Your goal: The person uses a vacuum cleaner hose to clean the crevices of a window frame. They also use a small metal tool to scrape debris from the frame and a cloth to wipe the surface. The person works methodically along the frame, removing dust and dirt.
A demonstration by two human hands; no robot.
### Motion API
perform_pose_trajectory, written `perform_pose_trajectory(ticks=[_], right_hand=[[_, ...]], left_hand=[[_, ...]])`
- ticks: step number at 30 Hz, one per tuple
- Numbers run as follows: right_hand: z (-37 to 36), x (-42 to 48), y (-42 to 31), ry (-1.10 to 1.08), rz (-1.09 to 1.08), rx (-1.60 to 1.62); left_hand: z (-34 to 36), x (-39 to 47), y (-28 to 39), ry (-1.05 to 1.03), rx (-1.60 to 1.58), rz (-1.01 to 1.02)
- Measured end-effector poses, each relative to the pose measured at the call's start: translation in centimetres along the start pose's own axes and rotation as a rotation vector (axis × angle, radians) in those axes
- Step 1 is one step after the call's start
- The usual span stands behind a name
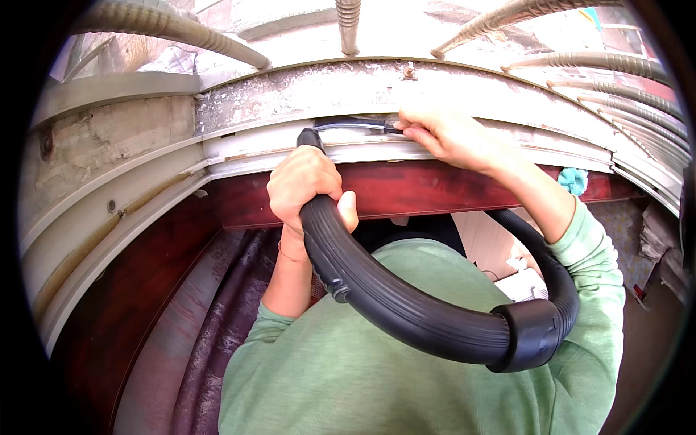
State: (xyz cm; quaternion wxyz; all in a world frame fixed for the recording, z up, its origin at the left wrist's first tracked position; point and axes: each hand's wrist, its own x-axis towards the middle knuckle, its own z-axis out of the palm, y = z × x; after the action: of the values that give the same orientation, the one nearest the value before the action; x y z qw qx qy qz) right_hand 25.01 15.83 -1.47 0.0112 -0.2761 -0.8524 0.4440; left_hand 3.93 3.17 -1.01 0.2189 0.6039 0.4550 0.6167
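Note:
My left hand (305,187) is wrapped around the front of a black vacuum cleaner wand (402,304). Its narrow nozzle tip (310,139) points into the white window track (359,152). To the right, my right hand (443,136) pinches the dark handle of a slim tool (353,125), perhaps a brush or scraper. The tool's pale shaft lies along the track and its far end reaches close to the nozzle. From the wand's thick collar a ribbed hose (544,255) curves back beside my right arm.
Metal bars (349,27) stand outside beyond the dirty, flaking outer sill (326,89). A dark red wooden sill (413,187) runs along the inner side. A crumpled turquoise cloth (573,180) lies on it at the right. A purple curtain (212,337) hangs at the left.

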Motion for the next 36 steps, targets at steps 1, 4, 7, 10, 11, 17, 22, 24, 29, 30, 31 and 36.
perform_pose_trajectory(ticks=[1,4,7,10,11,17,22,24,29,30,31,36], right_hand=[[-0.3,-0.6,0.1,-0.006,0.024,-0.009],[-3.2,-5.0,1.6,-0.031,0.157,-0.022],[-3.7,-5.1,0.5,-0.083,0.316,-0.034],[-0.7,-0.6,0.5,0.019,-0.052,-0.085],[-1.1,-1.0,0.5,-0.002,-0.014,-0.089],[-5.7,-4.7,0.6,-0.149,0.235,-0.156],[-2.4,-1.3,-0.5,-0.036,0.069,-0.114],[-3.8,-2.9,-0.2,-0.004,0.158,-0.016],[-7.4,-9.4,-0.3,0.076,0.476,0.258],[-7.2,-10.5,-0.3,0.119,0.511,0.339],[-7.0,-11.4,-0.4,0.166,0.552,0.419],[-5.0,-14.1,0.8,0.231,0.514,0.429]], left_hand=[[-0.2,-0.1,-0.1,0.002,0.002,0.007],[-0.5,-0.6,0.0,0.017,0.017,0.032],[-0.1,-0.2,-0.3,-0.004,0.005,0.049],[0.5,-0.1,-0.4,-0.018,-0.033,0.028],[0.7,-0.1,-0.4,-0.012,-0.03,0.033],[0.4,-0.4,-0.4,0.015,-0.013,0.058],[0.7,-0.1,-0.7,-0.001,-0.029,0.065],[0.6,-0.2,-0.7,0.004,-0.023,0.062],[0.3,-0.1,-1.4,0.002,-0.004,0.068],[0.4,0.0,-1.5,0.001,-0.006,0.079],[0.7,0.1,-1.6,0.003,-0.013,0.081],[2.2,0.8,-1.8,-0.005,-0.04,0.065]])
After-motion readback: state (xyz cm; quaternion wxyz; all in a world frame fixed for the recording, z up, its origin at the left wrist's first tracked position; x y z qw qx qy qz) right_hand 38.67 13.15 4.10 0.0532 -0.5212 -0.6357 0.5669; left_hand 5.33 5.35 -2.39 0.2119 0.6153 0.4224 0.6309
